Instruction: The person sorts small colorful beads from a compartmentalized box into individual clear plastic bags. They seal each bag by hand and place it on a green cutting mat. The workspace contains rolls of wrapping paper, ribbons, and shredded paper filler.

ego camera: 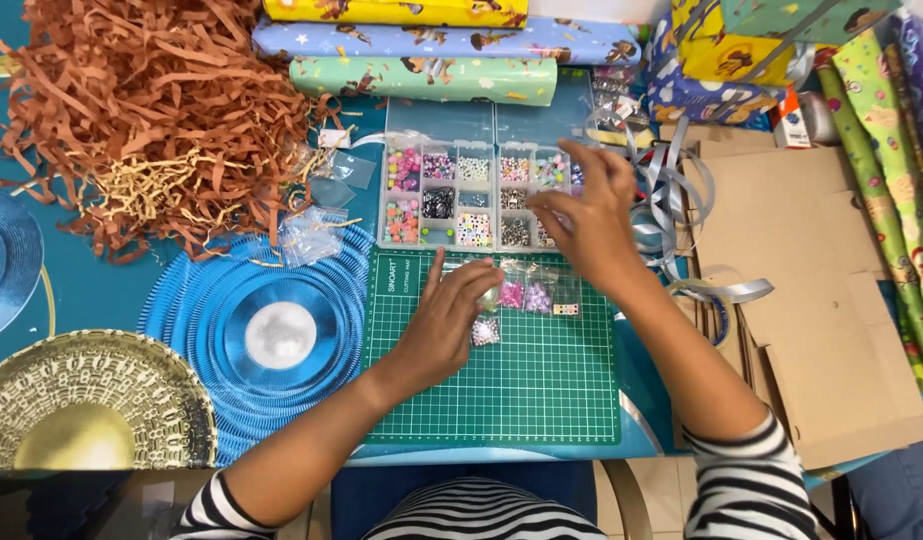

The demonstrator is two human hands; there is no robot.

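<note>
Seen from above, a clear bead box (479,197) with many small compartments of coloured beads lies open at the top edge of a green cutting mat (502,370), and the right hand (589,222) hovers over its right-hand compartments with fingers loosely curled and tips drawn toward each other; whether a bead is pinched between them cannot be told. The left hand (444,325) rests on the mat, fingers spread and extended, fingertips pressing on small clear bags (522,295) of beads laid in a row just below the box. Judging by this, picking cleanly calls for a light fingertip pinch over one compartment at a time, while the other hand keeps the bags flat so nothing scatters. Left of the mat sits a blue pleated plate (272,335), with a gold plate (82,405) at the lower corner and a heap of brown shredded paper (152,110) above. Rolls of wrapping paper (422,78) line the far edge; silver ribbon (672,200) and flat cardboard (812,290) lie right.
</note>
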